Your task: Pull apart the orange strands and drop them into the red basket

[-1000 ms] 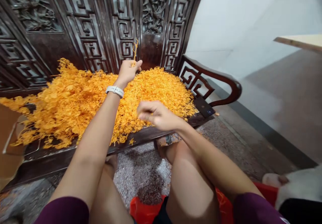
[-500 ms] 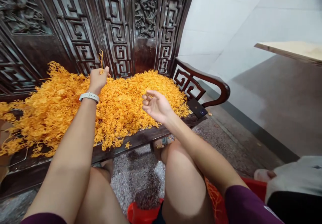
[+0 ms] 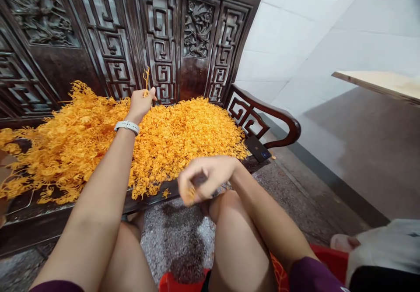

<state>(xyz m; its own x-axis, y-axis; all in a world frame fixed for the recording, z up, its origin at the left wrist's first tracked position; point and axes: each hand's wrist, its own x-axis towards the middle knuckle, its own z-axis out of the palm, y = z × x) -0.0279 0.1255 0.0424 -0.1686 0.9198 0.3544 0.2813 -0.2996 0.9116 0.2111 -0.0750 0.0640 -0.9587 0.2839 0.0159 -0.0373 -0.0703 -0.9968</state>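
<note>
A big heap of orange branching pieces point(image 3: 183, 130) covers the dark wooden bench. Above the heap's back, my left hand point(image 3: 141, 102) is closed on a thin orange stem point(image 3: 146, 78) that sticks up from the fist; a light watch band is on that wrist. My right hand point(image 3: 208, 178) is over the bench's front edge, blurred, with thumb and fingers curled together. A small orange bit shows at its fingertips. One loose orange piece point(image 3: 166, 193) lies on the front edge of the bench.
The bench has a carved dark back point(image 3: 197, 71) and a curved armrest point(image 3: 278, 123) at the right. A dark phone point(image 3: 258, 149) lies by the armrest. A wooden board point(image 3: 377, 84) juts in at the right. Red plastic point(image 3: 328, 257) and pale cloth point(image 3: 383, 248) are at lower right.
My right hand has come down toward me from above the heap, and its fingers have closed. My left hand, still holding the stem, appears slightly further right as the view shifted.
</note>
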